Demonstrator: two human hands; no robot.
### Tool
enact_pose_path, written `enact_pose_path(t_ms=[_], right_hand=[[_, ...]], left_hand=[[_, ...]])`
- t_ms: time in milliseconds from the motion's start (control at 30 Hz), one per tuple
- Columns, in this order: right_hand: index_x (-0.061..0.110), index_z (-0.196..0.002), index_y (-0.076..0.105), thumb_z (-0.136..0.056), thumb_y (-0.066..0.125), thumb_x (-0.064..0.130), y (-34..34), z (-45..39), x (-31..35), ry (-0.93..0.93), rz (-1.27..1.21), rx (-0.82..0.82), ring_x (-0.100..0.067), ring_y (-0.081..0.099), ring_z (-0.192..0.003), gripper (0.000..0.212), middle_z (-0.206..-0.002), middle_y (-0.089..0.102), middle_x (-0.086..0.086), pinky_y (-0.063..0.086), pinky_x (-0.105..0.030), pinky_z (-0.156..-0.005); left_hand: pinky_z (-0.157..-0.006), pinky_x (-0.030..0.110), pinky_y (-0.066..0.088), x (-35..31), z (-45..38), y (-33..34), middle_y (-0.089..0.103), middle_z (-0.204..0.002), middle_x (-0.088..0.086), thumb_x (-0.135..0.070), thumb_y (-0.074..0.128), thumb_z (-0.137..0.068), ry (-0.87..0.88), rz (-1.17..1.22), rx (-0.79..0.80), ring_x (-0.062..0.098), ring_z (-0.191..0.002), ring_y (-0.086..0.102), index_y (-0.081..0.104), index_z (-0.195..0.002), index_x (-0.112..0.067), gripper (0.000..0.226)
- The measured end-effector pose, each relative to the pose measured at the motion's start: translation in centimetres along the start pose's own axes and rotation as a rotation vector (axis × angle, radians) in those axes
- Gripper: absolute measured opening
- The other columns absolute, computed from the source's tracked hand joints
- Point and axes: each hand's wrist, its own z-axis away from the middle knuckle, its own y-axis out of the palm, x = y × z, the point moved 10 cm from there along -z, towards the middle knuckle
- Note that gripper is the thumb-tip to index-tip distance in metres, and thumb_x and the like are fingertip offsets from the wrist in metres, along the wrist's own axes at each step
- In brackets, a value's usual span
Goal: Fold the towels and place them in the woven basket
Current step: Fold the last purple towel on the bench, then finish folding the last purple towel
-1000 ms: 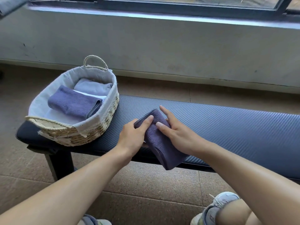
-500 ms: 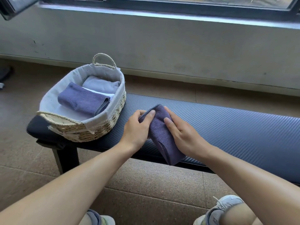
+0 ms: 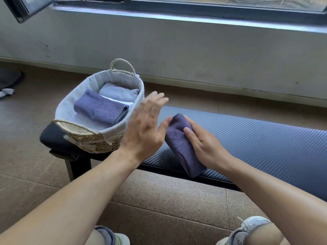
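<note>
Arms: both forearms bare, no sleeves | left hand (image 3: 145,128), right hand (image 3: 207,145): no rings or gloves | feet, below the fingers: light grey-white shoes (image 3: 247,228), laced; grey sock (image 3: 106,232)

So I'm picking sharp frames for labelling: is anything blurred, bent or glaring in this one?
Head view: the left hand is smeared by motion blur, fingers ghosted; the right hand, the folded purple towel and the woven basket are sharp. The wide lens tilts the window sill and bows the bench. Soft daylight, no harsh glare.
</note>
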Motion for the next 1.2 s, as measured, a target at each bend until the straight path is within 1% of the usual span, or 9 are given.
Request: enact_pose_path(t_ms=[67, 167, 233, 400, 500, 633, 800, 1000, 1200], right_hand=[[0.051, -0.136, 0.045, -0.108, 0.041, 0.032, 0.0, -0.2, 0.3, 0.003, 0.016, -0.011, 0.028, 0.048, -0.108, 0.034, -0.110, 0.052, 0.052, 0.032, 0.002, -0.091], [0.042, -0.147, 0.045, -0.108, 0.039, 0.040, 0.4, -0.6, 0.8, -0.011, 0.003, -0.023, 0.011, 0.052, -0.122, 0.039, -0.130, 0.058, 0.034, 0.037, -0.015, -0.104], [0.039, -0.149, 0.044, -0.108, 0.040, 0.039, 0.6, -0.9, 1.8, -0.039, -0.013, -0.033, 0.007, 0.053, -0.124, 0.042, -0.135, 0.059, 0.026, 0.039, -0.017, -0.105], [0.034, -0.146, 0.048, -0.108, 0.042, 0.027, 1.0, -1.8, 7.2, -0.182, -0.153, -0.060, 0.016, 0.049, -0.125, 0.039, -0.131, 0.056, 0.038, 0.032, -0.004, -0.101], [0.035, -0.139, 0.051, -0.109, 0.042, 0.021, 0.7, -3.5, 11.2, -0.276, -0.200, -0.055, 0.010, 0.054, -0.123, 0.034, -0.129, 0.062, 0.029, 0.037, -0.011, -0.104], [0.027, -0.140, 0.056, -0.109, 0.041, 0.027, 1.0, -9.9, 16.4, -0.320, 0.025, -0.042, 0.004, 0.059, -0.111, 0.035, -0.124, 0.065, 0.018, 0.041, -0.016, -0.099], [0.026, -0.139, 0.054, -0.108, 0.039, 0.034, 6.7, -19.4, 19.6, -0.361, 0.461, 0.105, -0.020, 0.057, -0.114, 0.036, -0.131, 0.064, 0.000, 0.035, -0.026, -0.086], [0.021, -0.128, 0.061, -0.108, 0.038, 0.039, 13.5, -24.3, 18.7, -0.384, 0.722, 0.327, -0.029, 0.056, -0.119, 0.036, -0.125, 0.064, -0.007, 0.040, -0.031, -0.094], [0.012, -0.126, 0.060, -0.109, 0.039, 0.036, 15.2, -24.9, 15.4, -0.291, 0.753, 0.473, -0.026, 0.055, -0.112, 0.037, -0.126, 0.060, -0.010, 0.036, -0.030, -0.091]], left_hand=[[-0.117, 0.048, 0.033, 0.5, -1.3, -2.1, 0.053, -0.142, 0.014, -0.019, 0.052, -0.099, -0.039, 0.000, -0.089, 0.031, -0.140, 0.044, 0.051, -0.138, -0.002, 0.043], [-0.117, 0.047, 0.030, 3.7, -2.8, -5.2, 0.055, -0.140, 0.014, -0.015, 0.051, -0.096, -0.253, -0.156, -0.113, 0.033, -0.140, 0.042, 0.053, -0.136, -0.008, 0.041], [-0.115, 0.048, 0.031, 7.1, -2.8, -6.8, 0.056, -0.139, 0.010, -0.020, 0.054, -0.093, -0.421, -0.355, -0.003, 0.031, -0.138, 0.043, 0.055, -0.134, -0.014, 0.042], [-0.113, 0.045, 0.029, 14.3, 1.2, -8.4, 0.053, -0.144, 0.003, -0.048, 0.058, -0.092, -0.812, -0.486, 0.427, 0.025, -0.139, 0.042, 0.049, -0.141, -0.025, 0.056], [-0.114, 0.048, 0.030, 15.3, 2.3, -7.7, 0.053, -0.145, -0.002, -0.058, 0.051, -0.091, -0.817, -0.527, 0.553, 0.022, -0.139, 0.043, 0.051, -0.139, -0.029, 0.056], [-0.109, 0.047, 0.036, 15.1, 2.3, -7.4, 0.058, -0.139, -0.005, -0.063, 0.047, -0.090, -0.788, -0.556, 0.572, 0.021, -0.135, 0.047, 0.056, -0.132, -0.030, 0.054], [-0.099, 0.043, 0.044, 14.9, 2.5, -8.2, 0.066, -0.102, -0.003, -0.060, 0.046, -0.090, -0.810, -0.613, 0.597, 0.023, -0.109, 0.061, 0.064, -0.109, -0.027, 0.042], [-0.108, 0.052, 0.033, 15.6, 2.7, -7.4, 0.055, -0.138, -0.004, -0.071, 0.038, -0.091, -0.768, -0.613, 0.622, 0.024, -0.134, 0.046, 0.056, -0.132, -0.029, 0.062], [-0.111, 0.058, 0.029, 16.2, 2.9, -6.5, 0.047, -0.147, -0.003, -0.072, 0.038, -0.091, -0.768, -0.588, 0.655, 0.027, -0.143, 0.032, 0.045, -0.142, -0.026, 0.069]])
